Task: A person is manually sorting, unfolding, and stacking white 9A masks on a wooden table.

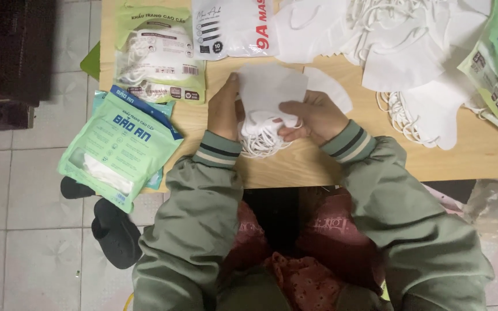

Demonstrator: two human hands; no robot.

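A: Both hands are up at the table's near edge, and between them sits a small stack of white face masks (pixel 271 92). The left hand (pixel 224 112) braces the stack's side at nine o'clock, fingers pressed together and running up the edge, thumb tucked behind where I cannot see it.

B: And the right hand (pixel 312 118) comes in from three o'clock, thumb on top, fingers curled under, pinching the lower part of the stack (right where the ear loops (pixel 260 143) bunch up and spill toward six o'clock).

A: That two-sided hold looks meant to keep the edges squared, one palm as a stop, the other as a clamp.

B: Agreed. The stack hovers just above the wooden table (pixel 318 167), dead centre of the working space.

A: Look around it: loose white masks (pixel 410 57) heaped from twelve to two o'clock, within easy reach of the right hand.

B: At ten o'clock a green filled packet (pixel 157 55) lies flat; at eight o'clock another green packet (pixel 119 150) hangs half off the table's corner.

A: A white packet (pixel 231 26) sits at eleven, touching the green one. Supplies one side, finished packs the other, I'd judge.
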